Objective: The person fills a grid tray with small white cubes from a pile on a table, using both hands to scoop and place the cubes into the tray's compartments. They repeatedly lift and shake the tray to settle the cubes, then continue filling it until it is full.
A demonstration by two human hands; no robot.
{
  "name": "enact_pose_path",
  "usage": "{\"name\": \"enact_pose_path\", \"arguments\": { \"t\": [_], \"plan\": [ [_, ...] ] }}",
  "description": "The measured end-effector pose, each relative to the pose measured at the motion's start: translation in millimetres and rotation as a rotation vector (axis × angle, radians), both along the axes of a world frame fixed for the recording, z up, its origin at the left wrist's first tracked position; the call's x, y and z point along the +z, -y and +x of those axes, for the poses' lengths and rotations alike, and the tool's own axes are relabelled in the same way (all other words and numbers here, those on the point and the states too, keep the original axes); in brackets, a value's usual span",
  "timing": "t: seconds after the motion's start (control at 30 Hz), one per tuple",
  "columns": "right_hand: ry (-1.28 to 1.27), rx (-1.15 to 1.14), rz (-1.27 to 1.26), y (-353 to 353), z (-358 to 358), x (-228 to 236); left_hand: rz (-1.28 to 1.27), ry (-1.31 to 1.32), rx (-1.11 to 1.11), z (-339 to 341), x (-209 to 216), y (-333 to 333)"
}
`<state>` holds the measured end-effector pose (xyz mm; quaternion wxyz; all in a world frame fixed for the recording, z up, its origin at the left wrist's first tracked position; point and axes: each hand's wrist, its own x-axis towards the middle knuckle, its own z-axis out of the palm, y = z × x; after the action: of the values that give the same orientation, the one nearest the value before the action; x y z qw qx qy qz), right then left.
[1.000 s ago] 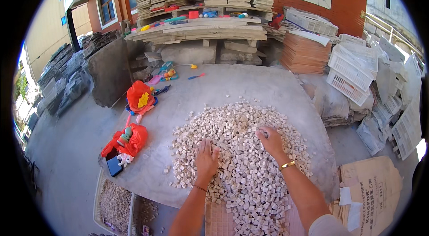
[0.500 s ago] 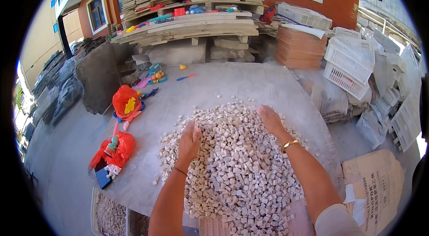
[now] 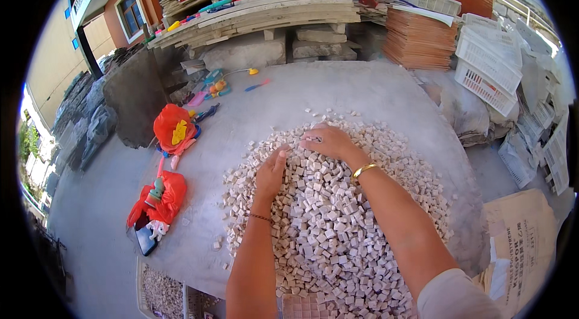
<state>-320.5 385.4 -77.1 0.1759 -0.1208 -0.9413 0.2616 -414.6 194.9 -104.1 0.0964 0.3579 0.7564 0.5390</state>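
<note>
A wide heap of small pale stone cubes [image 3: 344, 216] covers the near middle of a grey slab table [image 3: 386, 92]. My left hand [image 3: 272, 173] rests on edge against the heap's left side, fingers stretched out. Farther up, my right hand [image 3: 329, 141] bends inward over the top of the heap, its fingers curled. A small greyish spot shows at those fingers; whether it is a cube or a ring is unclear. The two hands are close but apart. A pinkish gridded tray [image 3: 306, 306] lies partly under the cubes at the near edge.
To the left lie red bags [image 3: 173, 123] with toys and a dark phone [image 3: 145, 240]. A white crate of cubes [image 3: 161, 295] stands below. Stacked boards [image 3: 283, 14] rise behind; white plastic crates [image 3: 490, 68] and a paper sack [image 3: 522, 240] are at right.
My right hand has swung left from the heap's right side to its top, its fingers now curled. My left hand has shifted slightly right. Cubes at the far edge have spread, and the view has tilted.
</note>
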Motion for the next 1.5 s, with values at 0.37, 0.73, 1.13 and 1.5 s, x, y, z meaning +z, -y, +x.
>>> {"name": "enact_pose_path", "arguments": {
  "t": [0.37, 0.73, 1.13, 1.5],
  "plan": [
    [-0.09, 0.267, -0.598, 42.8, 38.5, 19.0, 0.285, 0.458, 0.129, 54.0, 14.6, 14.2],
    [-0.03, 0.297, -0.68, 70.6, 102.3, 27.5, 0.382, 0.403, 0.23, 133.3, 10.7, 48.9],
    [-0.111, 0.12, -0.807, 116.3, 215.7, 9.7, 0.293, 0.502, 0.059, 233.6, 37.0, 86.6],
    [-0.355, 0.142, -0.573, 181.7, 302.7, 9.4, 0.18, 0.434, -0.055, 297.9, 19.1, 138.9]
  ]
}}
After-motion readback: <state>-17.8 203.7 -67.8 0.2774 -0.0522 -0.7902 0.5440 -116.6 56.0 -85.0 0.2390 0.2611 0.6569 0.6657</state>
